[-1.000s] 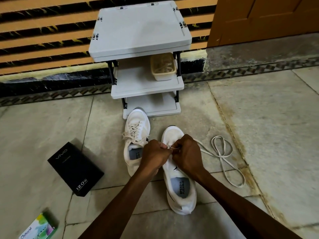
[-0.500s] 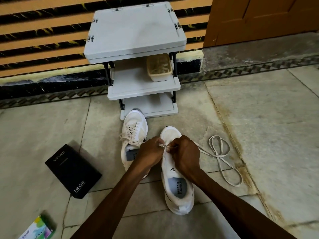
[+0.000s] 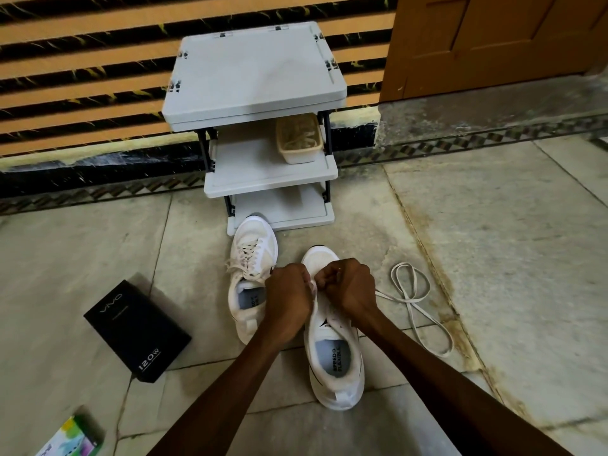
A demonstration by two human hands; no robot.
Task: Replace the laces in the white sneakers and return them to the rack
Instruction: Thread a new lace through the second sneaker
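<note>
Two white sneakers stand on the floor in front of a grey three-shelf rack. The left sneaker is laced. The right sneaker lies under my hands. My left hand and my right hand are fisted close together over its eyelets, both pinching a white lace. The lace's long free end trails in loops on the floor to the right. The eyelets themselves are hidden by my hands.
A beige basket of laces sits on the rack's middle shelf. A black box lies on the floor at left, a colourful packet at bottom left. A wooden door stands at back right.
My hands have stayed on the right sneaker's front and drawn closer together. The loose lace loops on the floor have pulled in slightly. The view shifted a little.
</note>
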